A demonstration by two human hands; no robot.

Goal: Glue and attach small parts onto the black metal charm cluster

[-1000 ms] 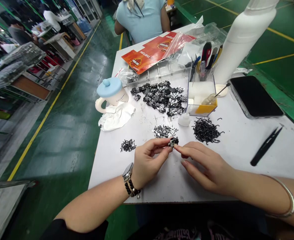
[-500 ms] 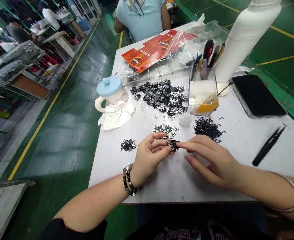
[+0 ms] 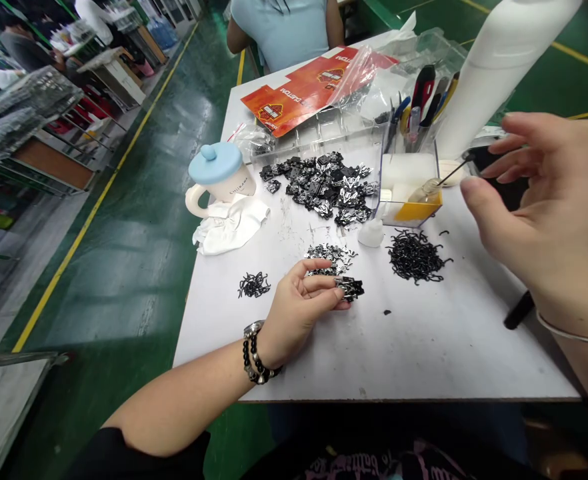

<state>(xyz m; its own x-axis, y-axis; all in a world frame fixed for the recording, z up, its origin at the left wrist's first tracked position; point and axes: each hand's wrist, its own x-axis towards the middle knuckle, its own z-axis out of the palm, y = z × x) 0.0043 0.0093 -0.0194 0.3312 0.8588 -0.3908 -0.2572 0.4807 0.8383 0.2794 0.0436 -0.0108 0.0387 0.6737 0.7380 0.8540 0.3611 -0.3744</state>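
Note:
My left hand (image 3: 301, 303) pinches a small black-and-silver metal-and-plastic part (image 3: 350, 289) between thumb and fingers, just above the white table. Right behind that hand lies a pile of small silver pieces (image 3: 331, 259). My right hand (image 3: 549, 193) is raised at the right, thumb and fingers apart, with nothing seen in it. Close to its thumb is the dark end of a thin stick standing in a small glass bottle (image 3: 428, 192). Below this hand, black tweezers (image 3: 519, 311) show only in part. The phone (image 3: 481, 162) behind it is mostly covered.
Black curved pieces form a large pile (image 3: 417, 257) and a small pile (image 3: 254, 285). Black-and-silver parts (image 3: 324, 187) lie farther back. Around them stand a lidded mug (image 3: 227, 180), a clear tool box (image 3: 409, 173) and a white bottle (image 3: 504, 67). A person (image 3: 284, 33) sits beyond.
My right hand has left the part and swung up to the right, over the phone and tweezers. My left hand keeps the part in nearly the same place. A small dark speck now shows on the table.

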